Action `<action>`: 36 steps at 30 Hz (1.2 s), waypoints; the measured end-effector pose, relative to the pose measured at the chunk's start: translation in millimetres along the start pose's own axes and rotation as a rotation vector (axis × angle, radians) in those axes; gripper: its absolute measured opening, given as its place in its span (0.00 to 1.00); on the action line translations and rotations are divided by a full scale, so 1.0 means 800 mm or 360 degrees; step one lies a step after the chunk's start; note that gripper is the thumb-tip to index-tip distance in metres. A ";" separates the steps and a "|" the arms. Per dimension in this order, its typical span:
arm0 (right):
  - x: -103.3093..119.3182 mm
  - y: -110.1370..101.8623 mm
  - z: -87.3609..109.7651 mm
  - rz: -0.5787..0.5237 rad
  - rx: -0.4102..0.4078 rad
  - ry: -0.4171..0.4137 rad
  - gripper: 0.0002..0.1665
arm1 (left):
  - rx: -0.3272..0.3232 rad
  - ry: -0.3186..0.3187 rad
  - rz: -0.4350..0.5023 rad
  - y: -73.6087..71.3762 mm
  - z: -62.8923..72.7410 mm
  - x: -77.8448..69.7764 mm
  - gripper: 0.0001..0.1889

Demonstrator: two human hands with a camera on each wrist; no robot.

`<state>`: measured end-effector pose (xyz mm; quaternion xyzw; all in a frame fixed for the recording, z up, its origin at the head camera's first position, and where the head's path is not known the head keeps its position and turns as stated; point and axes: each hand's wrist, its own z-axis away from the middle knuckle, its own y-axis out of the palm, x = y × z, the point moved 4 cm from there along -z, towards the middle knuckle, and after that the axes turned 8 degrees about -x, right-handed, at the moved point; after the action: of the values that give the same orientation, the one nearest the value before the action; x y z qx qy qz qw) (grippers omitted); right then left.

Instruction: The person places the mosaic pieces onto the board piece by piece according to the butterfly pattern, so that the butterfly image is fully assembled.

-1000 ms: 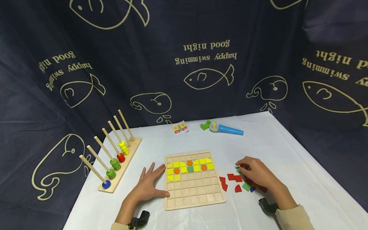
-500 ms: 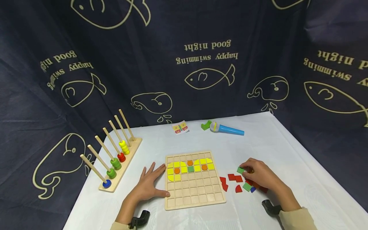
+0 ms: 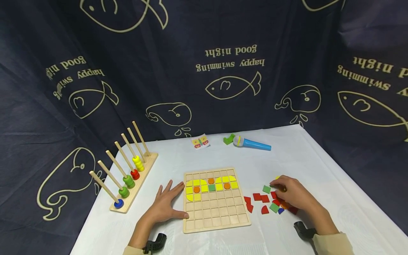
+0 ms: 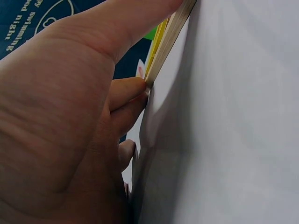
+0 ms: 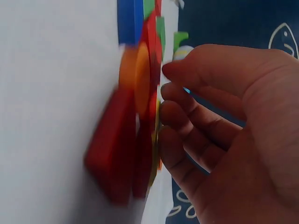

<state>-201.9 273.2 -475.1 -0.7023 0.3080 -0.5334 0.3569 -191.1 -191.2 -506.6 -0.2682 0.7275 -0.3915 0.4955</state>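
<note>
A wooden grid board [image 3: 216, 213] lies on the white table with yellow, orange and green tiles set in its upper rows. My left hand [image 3: 164, 206] rests beside it, fingers spread, thumb and index fingertip touching its left edge. In the left wrist view, the thumb [image 4: 140, 16] lies against the wooden edge. My right hand [image 3: 294, 193] hovers low over a loose heap with red tiles [image 3: 265, 198], its fingers bent. The right wrist view shows thumb and fingers apart, near an orange disc [image 5: 142, 77], nothing visibly pinched. A green square tile [image 3: 266, 189] lies left of the fingertips.
A peg stand with coloured beads [image 3: 135, 186] stands at the left. Along the back lie a butterfly picture card [image 3: 200, 141], a green block [image 3: 228, 139] and a blue toy microphone [image 3: 255, 144]. A dark printed cloth [image 3: 232, 117] hangs behind the table.
My right hand has let go of the green square tile, which now lies on the table, and has shifted slightly right over the heap. The left hand stays by the board.
</note>
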 end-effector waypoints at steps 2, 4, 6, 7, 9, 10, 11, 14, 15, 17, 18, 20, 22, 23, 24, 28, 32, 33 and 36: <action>-0.005 -0.004 0.002 -0.0014 0.0018 0.0032 0.17 | 0.0002 -0.0005 -0.0002 -0.001 0.000 0.000 0.61; -0.009 -0.007 0.004 -0.0030 0.0040 0.0082 0.19 | 0.0002 -0.0009 -0.0004 -0.001 0.000 0.000 0.61; -0.012 -0.010 0.005 -0.0054 0.0061 0.0110 0.21 | 0.0005 -0.0020 -0.0006 -0.001 0.000 0.001 0.61; -0.013 -0.011 0.005 -0.0061 0.0068 0.0115 0.21 | 0.0003 -0.0020 -0.0007 -0.002 0.000 0.001 0.61; -0.016 -0.013 0.005 -0.0052 0.0057 0.0108 0.20 | 0.0000 -0.0021 -0.0005 -0.002 0.000 0.002 0.61; -0.017 -0.014 0.005 -0.0046 0.0050 0.0103 0.19 | -0.0002 -0.0020 -0.0004 -0.002 0.000 0.002 0.61; -0.018 -0.015 0.005 -0.0033 0.0039 0.0094 0.18 | -0.0003 -0.0021 -0.0003 -0.002 0.001 0.002 0.61; -0.022 -0.017 0.005 0.0013 -0.0006 0.0068 0.15 | -0.0007 -0.0021 0.0001 -0.002 0.000 0.002 0.61; -0.023 -0.017 0.005 0.0024 -0.0022 0.0057 0.14 | -0.0011 -0.0016 0.0004 -0.002 0.000 0.001 0.61; -0.026 -0.017 0.004 0.0041 -0.0054 0.0036 0.14 | -0.0010 -0.0016 0.0002 -0.002 0.000 0.001 0.60; -0.026 -0.017 0.004 0.0051 -0.0072 0.0026 0.14 | -0.0009 -0.0016 0.0002 -0.002 0.000 0.001 0.60; -0.028 -0.016 0.004 0.0066 -0.0108 0.0014 0.14 | -0.0007 -0.0016 0.0007 -0.002 0.000 0.001 0.60; -0.028 -0.015 0.004 0.0075 -0.0125 0.0024 0.14 | -0.0002 -0.0024 -0.0002 -0.001 0.000 0.002 0.61; -0.027 -0.015 0.004 0.0075 -0.0127 0.0030 0.14 | -0.0001 -0.0026 -0.0006 -0.001 0.000 0.003 0.61; -0.027 -0.015 0.003 0.0076 -0.0126 0.0039 0.14 | 0.0001 -0.0029 -0.0006 0.000 0.000 0.003 0.61; -0.027 -0.016 0.005 0.0070 -0.0077 0.0060 0.16 | 0.0002 -0.0018 -0.0012 0.002 0.000 0.004 0.61; -0.031 -0.017 0.007 0.0069 -0.0035 0.0032 0.18 | 0.0016 -0.0015 -0.0014 0.003 0.000 0.004 0.61; -0.032 -0.016 0.007 0.0062 -0.0028 0.0021 0.18 | 0.0014 -0.0013 -0.0016 0.003 0.001 0.004 0.61; -0.035 -0.015 0.006 0.0040 -0.0038 0.0005 0.19 | 0.0009 -0.0018 -0.0026 0.002 0.000 0.003 0.61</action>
<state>-203.2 303.4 -480.9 -0.7019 0.3236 -0.5262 0.3546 -191.8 -192.3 -509.4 -0.2748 0.7215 -0.3959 0.4972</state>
